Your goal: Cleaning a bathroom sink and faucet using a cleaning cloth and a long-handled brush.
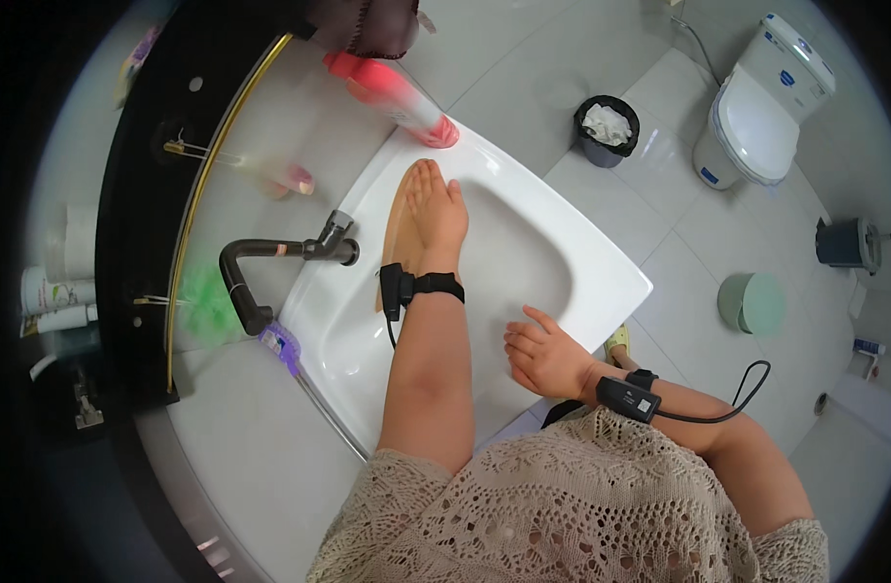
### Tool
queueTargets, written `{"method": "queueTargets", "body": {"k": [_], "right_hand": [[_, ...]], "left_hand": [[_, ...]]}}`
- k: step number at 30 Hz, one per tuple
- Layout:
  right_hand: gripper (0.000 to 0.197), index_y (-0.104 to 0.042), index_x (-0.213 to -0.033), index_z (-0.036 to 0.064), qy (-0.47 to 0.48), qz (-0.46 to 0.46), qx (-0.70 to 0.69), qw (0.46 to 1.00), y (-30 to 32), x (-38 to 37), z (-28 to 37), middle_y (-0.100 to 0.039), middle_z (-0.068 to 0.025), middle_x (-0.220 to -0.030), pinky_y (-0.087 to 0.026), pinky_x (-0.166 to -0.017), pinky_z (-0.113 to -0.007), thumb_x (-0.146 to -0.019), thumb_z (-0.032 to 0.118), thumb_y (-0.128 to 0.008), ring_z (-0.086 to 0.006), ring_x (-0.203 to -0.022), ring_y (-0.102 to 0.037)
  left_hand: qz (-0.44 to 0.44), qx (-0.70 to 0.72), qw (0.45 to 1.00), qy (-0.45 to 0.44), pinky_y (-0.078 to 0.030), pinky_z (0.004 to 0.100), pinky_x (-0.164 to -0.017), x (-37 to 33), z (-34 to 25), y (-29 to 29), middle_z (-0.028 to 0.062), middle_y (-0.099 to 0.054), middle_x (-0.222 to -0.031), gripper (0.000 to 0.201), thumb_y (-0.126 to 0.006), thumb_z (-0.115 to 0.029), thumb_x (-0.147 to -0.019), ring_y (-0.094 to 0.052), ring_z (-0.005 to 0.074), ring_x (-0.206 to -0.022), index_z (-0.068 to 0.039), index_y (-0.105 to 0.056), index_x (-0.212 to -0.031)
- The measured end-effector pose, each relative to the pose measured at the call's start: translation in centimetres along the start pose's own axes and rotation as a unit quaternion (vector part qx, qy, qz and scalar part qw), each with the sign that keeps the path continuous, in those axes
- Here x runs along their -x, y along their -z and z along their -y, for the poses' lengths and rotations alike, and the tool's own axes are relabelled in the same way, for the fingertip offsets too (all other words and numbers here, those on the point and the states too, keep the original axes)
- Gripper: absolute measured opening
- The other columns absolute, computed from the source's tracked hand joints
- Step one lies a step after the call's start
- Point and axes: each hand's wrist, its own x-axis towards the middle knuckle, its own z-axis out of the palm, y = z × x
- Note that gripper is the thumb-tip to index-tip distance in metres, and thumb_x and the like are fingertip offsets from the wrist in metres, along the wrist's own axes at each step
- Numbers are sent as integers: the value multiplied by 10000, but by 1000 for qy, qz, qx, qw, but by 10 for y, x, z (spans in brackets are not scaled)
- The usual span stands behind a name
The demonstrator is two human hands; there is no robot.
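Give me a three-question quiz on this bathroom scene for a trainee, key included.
1. Multiple choice: what colours is the bottle at a corner of the sink? A) black and yellow B) pink and white C) blue and green
2. True or false: the right hand grips the faucet.
3. Fill the gap: of the two hands, the ___ one is nearer the bottle.

Key:
1. B
2. False; the right hand is well apart from the faucet.
3. left; the left hand is nearer.

A white toilet [759, 131] and a black-lined bin [603, 155] stand on pale floor tiles [674, 282], near grey walls [533, 68]
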Motion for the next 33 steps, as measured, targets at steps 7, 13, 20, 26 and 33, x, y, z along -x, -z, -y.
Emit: {"method": "queueTargets", "body": {"k": [7, 13, 20, 26, 33], "right_hand": [[196, -658, -867, 13, -5, -32, 0, 999, -2, 3, -2, -637, -93, -991, -296, -1117, -499, -779, 187, -647, -249, -1140, -539], [157, -642, -776, 23, 43, -102, -42, 993, -5, 2, -1, -614, -79, -878, -369, -1063, -451, -730, 171, -665, -242, -1002, -566], [134, -576, -695, 44, -2, -201, -119, 972, 14, 30, -3, -570, -79, -785, -461, -790, -385, -641, 103, -683, -283, -816, -557], [93, -549, -706, 49, -110, -291, -95, 946, 48, 87, 5, -562, -92, -754, -448, -724, -397, -664, 50, -632, -306, -734, -551], [42, -545, -719, 32, -210, -361, -60, 907, 60, 107, -8, -564, -116, -733, -434, -673, -404, -728, 25, -586, -330, -706, -547]], "left_hand": [[44, 85, 992, -87, -156, 405, -1177, 4, -56, 1, 163, -312, -1518, 489, -414, -146, -976, -241, 295, -1427, -7, -346, -1439], [38, 102, 978, -178, -200, 393, -1168, 34, -76, -10, 176, -301, -1521, 488, -407, -120, -965, -234, 328, -1425, 6, -354, -1433], [139, 154, 934, -289, -203, 443, -1157, 117, -109, -2, 212, -322, -1499, 502, -449, -120, -945, -271, 366, -1402, 20, -364, -1419], [170, 148, 907, -356, -209, 464, -1151, 184, -130, 13, 188, -346, -1493, 496, -466, -157, -946, -296, 335, -1398, -5, -392, -1413], [221, 168, 898, -340, -208, 476, -1144, 241, -120, 43, 165, -377, -1481, 476, -450, -180, -966, -316, 323, -1393, -30, -404, -1416]]}}
